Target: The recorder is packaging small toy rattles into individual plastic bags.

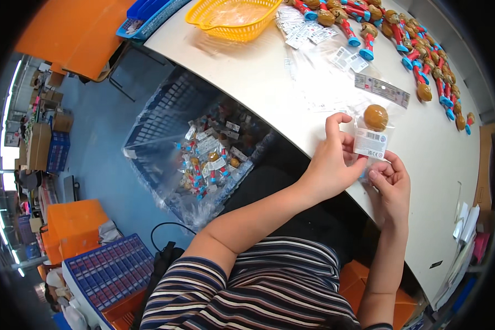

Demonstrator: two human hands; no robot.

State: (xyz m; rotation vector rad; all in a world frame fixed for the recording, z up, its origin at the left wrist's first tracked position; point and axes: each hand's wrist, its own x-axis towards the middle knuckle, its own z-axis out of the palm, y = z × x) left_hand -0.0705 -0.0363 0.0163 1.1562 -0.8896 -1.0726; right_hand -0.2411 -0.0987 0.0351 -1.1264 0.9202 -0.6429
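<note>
Your white tabletop (423, 176) brightly lit, washed pale near its middle, strip lights (8, 104) glowing at your far left, soft shadow beside your right hand (393, 190), straight edges bowed toward your view's black rim

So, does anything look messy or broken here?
Nothing looks broken or spilled. The toys on the table just lie every which way, and clear plastic bunches up at the edge of the blue crate.

A blue floor (107, 165) stretches past an orange table (71, 33) at upper left, as strip lights (11, 96) glow along the frame's left edge.
</note>
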